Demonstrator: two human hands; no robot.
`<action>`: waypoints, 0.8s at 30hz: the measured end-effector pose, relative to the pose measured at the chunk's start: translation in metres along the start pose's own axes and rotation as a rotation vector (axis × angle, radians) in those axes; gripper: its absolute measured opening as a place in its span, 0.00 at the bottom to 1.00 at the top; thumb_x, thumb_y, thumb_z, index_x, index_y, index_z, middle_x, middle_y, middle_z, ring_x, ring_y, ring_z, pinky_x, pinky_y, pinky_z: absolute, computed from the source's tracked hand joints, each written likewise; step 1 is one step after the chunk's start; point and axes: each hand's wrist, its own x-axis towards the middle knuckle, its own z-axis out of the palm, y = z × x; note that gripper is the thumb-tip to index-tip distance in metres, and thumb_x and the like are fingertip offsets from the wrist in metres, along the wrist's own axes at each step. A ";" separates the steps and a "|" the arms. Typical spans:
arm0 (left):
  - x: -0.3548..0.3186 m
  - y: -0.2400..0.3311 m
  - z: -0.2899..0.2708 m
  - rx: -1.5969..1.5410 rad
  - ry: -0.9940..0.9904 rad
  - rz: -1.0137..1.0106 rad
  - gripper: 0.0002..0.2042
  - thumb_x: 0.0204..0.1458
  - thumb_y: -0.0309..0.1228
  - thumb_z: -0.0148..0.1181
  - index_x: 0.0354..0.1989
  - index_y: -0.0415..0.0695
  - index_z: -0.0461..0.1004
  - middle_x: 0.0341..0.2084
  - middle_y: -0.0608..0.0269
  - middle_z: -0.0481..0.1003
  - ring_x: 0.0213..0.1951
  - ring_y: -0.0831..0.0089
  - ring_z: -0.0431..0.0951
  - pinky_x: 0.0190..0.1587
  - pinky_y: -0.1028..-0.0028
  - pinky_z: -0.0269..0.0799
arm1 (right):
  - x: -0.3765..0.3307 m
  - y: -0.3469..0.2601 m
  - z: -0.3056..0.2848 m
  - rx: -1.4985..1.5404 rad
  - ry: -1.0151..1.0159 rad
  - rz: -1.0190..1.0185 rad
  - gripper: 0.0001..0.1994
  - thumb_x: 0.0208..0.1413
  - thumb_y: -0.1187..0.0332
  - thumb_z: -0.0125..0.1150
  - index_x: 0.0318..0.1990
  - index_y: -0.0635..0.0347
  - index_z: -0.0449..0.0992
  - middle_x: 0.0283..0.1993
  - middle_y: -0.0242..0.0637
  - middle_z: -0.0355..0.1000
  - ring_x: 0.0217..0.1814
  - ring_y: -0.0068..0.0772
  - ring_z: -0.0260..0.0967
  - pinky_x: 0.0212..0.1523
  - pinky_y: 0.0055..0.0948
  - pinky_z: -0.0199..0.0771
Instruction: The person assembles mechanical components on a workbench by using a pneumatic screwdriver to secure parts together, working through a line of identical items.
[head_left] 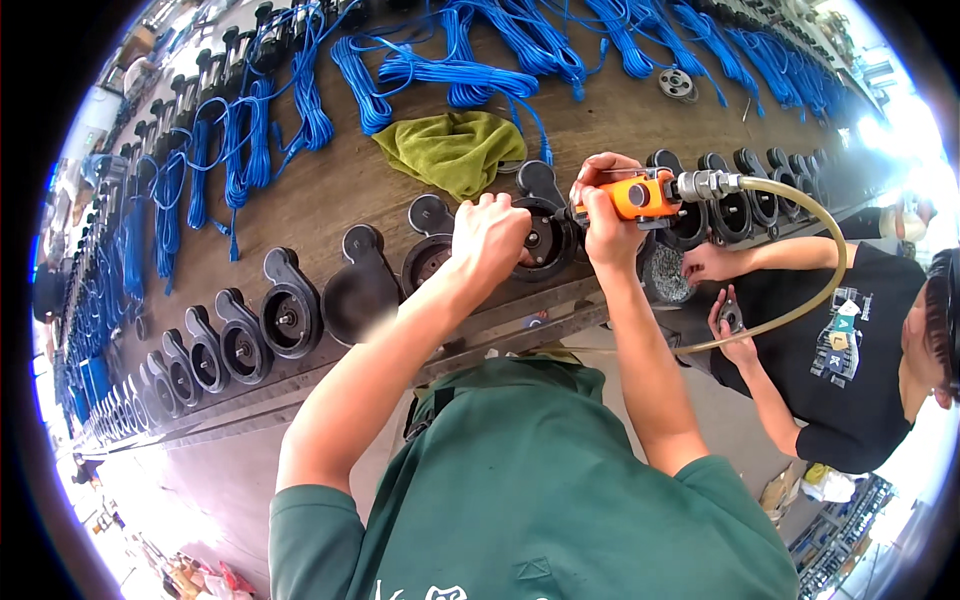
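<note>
My right hand (610,225) is wrapped round an orange air-powered tool (645,197), held sideways with its front end pointing left. A metal coupling (708,185) joins it to a yellowish air hose (835,240). The front end of the tool is at the edge of a black round housing (545,262) with an upright lug and a metal stud in its middle. My left hand (490,235) is closed at the left rim of this housing, a fingertip reaching inside; its other fingertips are partly hidden. Close to its left stands another round housing (422,262) with a brownish inside.
More black housings (290,320) line the bench (330,170) on both sides. A green cloth (452,150) and coiled blue cables (460,75) lie beyond. A small metal disc (677,85) sits far right. At right, a co-worker (880,330) holds a small part (731,316).
</note>
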 end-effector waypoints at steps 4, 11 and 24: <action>0.002 0.001 -0.001 0.000 0.008 -0.008 0.18 0.34 0.42 0.76 0.29 0.42 0.83 0.36 0.53 0.78 0.45 0.58 0.77 0.44 0.60 0.72 | 0.001 0.004 0.002 0.020 -0.008 0.025 0.13 0.51 0.83 0.53 0.46 0.67 0.70 0.34 0.37 0.72 0.29 0.22 0.70 0.32 0.21 0.73; 0.002 -0.002 0.002 0.000 0.042 0.012 0.16 0.36 0.42 0.75 0.29 0.44 0.81 0.34 0.55 0.76 0.43 0.56 0.77 0.42 0.59 0.72 | 0.007 0.005 0.000 0.017 -0.019 0.020 0.12 0.50 0.85 0.55 0.43 0.67 0.70 0.34 0.37 0.72 0.30 0.21 0.70 0.31 0.20 0.73; 0.007 -0.008 0.000 0.025 -0.023 0.052 0.18 0.37 0.44 0.74 0.34 0.46 0.83 0.34 0.56 0.76 0.43 0.57 0.77 0.42 0.60 0.72 | 0.009 0.004 0.000 0.080 -0.047 0.077 0.11 0.50 0.85 0.55 0.42 0.67 0.70 0.35 0.36 0.72 0.31 0.20 0.70 0.32 0.20 0.74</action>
